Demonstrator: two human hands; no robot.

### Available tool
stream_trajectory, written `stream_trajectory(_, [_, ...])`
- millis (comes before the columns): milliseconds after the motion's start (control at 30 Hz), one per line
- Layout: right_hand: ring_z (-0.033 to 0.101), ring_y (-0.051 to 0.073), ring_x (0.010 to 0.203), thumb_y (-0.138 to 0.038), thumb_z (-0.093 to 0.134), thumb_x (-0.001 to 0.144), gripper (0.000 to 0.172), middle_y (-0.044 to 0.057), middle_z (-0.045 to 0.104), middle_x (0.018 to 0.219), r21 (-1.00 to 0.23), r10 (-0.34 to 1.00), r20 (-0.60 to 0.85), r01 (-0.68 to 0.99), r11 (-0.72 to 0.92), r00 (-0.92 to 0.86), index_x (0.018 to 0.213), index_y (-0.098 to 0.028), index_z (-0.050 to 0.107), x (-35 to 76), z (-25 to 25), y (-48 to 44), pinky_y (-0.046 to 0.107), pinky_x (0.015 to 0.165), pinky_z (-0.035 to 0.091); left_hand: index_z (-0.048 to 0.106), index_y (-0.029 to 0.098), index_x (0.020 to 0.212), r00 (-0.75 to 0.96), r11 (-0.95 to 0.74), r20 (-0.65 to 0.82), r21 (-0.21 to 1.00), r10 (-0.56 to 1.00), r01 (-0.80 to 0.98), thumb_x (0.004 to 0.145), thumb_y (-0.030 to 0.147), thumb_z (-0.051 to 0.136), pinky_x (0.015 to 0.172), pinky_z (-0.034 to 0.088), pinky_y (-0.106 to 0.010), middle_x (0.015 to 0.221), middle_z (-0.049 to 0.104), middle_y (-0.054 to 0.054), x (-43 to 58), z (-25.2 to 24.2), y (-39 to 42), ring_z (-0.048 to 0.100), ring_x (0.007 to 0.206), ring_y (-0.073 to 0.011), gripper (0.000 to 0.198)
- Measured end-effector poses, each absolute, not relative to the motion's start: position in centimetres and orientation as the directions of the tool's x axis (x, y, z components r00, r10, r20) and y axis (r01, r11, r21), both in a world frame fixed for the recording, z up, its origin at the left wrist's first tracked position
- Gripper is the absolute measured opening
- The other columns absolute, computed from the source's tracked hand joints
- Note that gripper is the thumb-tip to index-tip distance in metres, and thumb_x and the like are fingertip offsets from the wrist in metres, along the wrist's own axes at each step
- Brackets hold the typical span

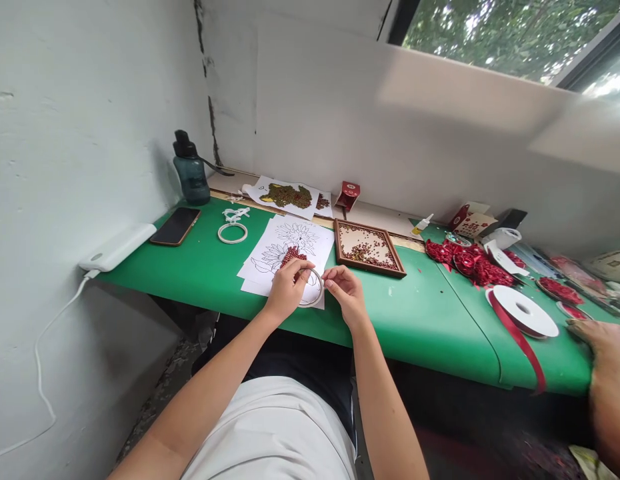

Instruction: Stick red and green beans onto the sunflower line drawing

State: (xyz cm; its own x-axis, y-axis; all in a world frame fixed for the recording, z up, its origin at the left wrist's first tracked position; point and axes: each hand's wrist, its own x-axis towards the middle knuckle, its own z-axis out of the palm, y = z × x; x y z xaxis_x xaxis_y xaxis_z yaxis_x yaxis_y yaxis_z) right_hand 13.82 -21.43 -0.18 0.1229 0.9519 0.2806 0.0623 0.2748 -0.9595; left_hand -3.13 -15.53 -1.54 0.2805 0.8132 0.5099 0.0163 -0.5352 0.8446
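My left hand (289,291) is closed on a thin roll of tape (319,295), holding it by its left side. At the roll's right edge, the fingertips of my right hand (346,291) are pinched together; whether a tape end is between them is too small to make out. Both hands are over sheets of white paper (310,232) with a flower line drawing. Small dark red beads or beans (293,255) cover part of one flower, just beyond my left fingers. To the right, a brown wooden tray (371,267) contains more loose red-brown pieces.
A second tape roll (233,233), phone (175,227), power bank (119,247) and bottle (191,175) are on the left. A finished-looking picture (289,195) lies behind. On the right are a ribbon spool (535,310), red sequined pieces (485,270) and another person's arm (613,380).
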Motion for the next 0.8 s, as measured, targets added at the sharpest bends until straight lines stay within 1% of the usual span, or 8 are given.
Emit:
stream_trajectory(100, [0.062, 0.021, 0.091, -0.048, 0.083, 0.084, 0.033, 0.006, 0.067, 0.097, -0.951, 0.934, 0.31, 0.058, 0.305, 0.18, 0.086, -0.024, 0.061, 14.01, -0.46, -21.41, 0.034, 0.079, 0.053, 0.071, 0.023, 0.107, 0.284, -0.537, 0.511, 0.843, 0.811, 0.016, 0.102, 0.023, 0.057, 0.079, 0.055, -0.032, 0.104, 0.071, -0.005, -3.18, -1.49, -15.6, 0.069, 0.096, -0.0198, 0.015])
stream_trajectory(167, [0.065, 0.022, 0.094, -0.046, 0.084, 0.083, 0.031, 0.007, 0.071, 0.101, -0.949, 0.931, 0.314, 0.071, 0.306, 0.184, 0.086, -0.024, 0.061, 14.09, -0.62, -21.39, 0.036, 0.082, 0.054, 0.071, 0.022, 0.108, 0.284, -0.535, 0.509, 0.845, 0.812, 0.015, 0.102, 0.022, 0.056, 0.08, 0.055, -0.032, 0.105, 0.071, -0.005, -3.22, -1.41, -15.65, 0.069, 0.097, -0.0197, 0.016])
stream_trajectory(233, [0.066, 0.023, 0.095, -0.043, 0.084, 0.083, 0.029, 0.007, 0.073, 0.1, -0.948, 0.93, 0.317, 0.08, 0.307, 0.184, 0.086, -0.024, 0.062, 14.14, -0.74, -21.37, 0.037, 0.084, 0.054, 0.071, 0.022, 0.108, 0.284, -0.532, 0.507, 0.846, 0.814, 0.014, 0.102, 0.022, 0.056, 0.081, 0.055, -0.032, 0.105, 0.071, -0.005, -3.23, -1.33, -15.69, 0.069, 0.098, -0.0197, 0.016])
stream_trajectory(400, [0.066, 0.022, 0.09, -0.043, 0.085, 0.082, 0.028, 0.004, 0.07, 0.09, -0.942, 0.918, 0.333, 0.112, 0.316, 0.216, 0.087, -0.025, 0.065, 14.18, -0.83, -21.37, 0.038, 0.083, 0.055, 0.071, 0.023, 0.109, 0.287, -0.531, 0.507, 0.847, 0.813, 0.009, 0.103, 0.024, 0.055, 0.078, 0.054, -0.031, 0.105, 0.07, -0.005, -3.2, -1.37, -15.72, 0.069, 0.094, -0.0188, 0.017])
stream_trajectory(567, [0.063, 0.02, 0.082, -0.045, 0.085, 0.081, 0.029, 0.003, 0.067, 0.088, -0.945, 0.922, 0.323, 0.131, 0.301, 0.214, 0.095, -0.026, 0.068, 14.07, -0.53, -21.49, 0.036, 0.078, 0.055, 0.071, 0.023, 0.109, 0.282, -0.53, 0.505, 0.848, 0.816, 0.015, 0.103, 0.025, 0.056, 0.076, 0.055, -0.03, 0.103, 0.07, -0.005, -3.14, -1.67, -15.59, 0.068, 0.091, -0.0185, 0.016])
stream_trajectory(700, [0.061, 0.019, 0.081, -0.044, 0.084, 0.082, 0.033, 0.002, 0.065, 0.088, -0.951, 0.922, 0.309, 0.077, 0.299, 0.234, 0.095, -0.027, 0.06, 14.07, -0.4, -21.46, 0.033, 0.074, 0.053, 0.069, 0.023, 0.113, 0.282, -0.521, 0.497, 0.854, 0.821, 0.012, 0.102, 0.024, 0.057, 0.081, 0.057, -0.032, 0.11, 0.071, -0.006, -3.12, -1.71, -15.57, 0.07, 0.099, -0.0203, 0.016])
stream_trajectory(800, [0.059, 0.017, 0.079, -0.041, 0.086, 0.08, 0.04, 0.0, 0.062, 0.087, -0.94, 0.895, 0.321, -0.008, 0.34, 0.311, 0.095, -0.028, 0.05, 14.28, -0.46, -21.33, 0.029, 0.071, 0.051, 0.065, 0.024, 0.122, 0.349, -0.545, 0.504, 0.838, 0.79, 0.025, 0.103, 0.025, 0.057, 0.087, 0.057, -0.033, 0.118, 0.071, -0.006, -3.08, -1.48, -15.84, 0.07, 0.107, -0.0217, 0.021])
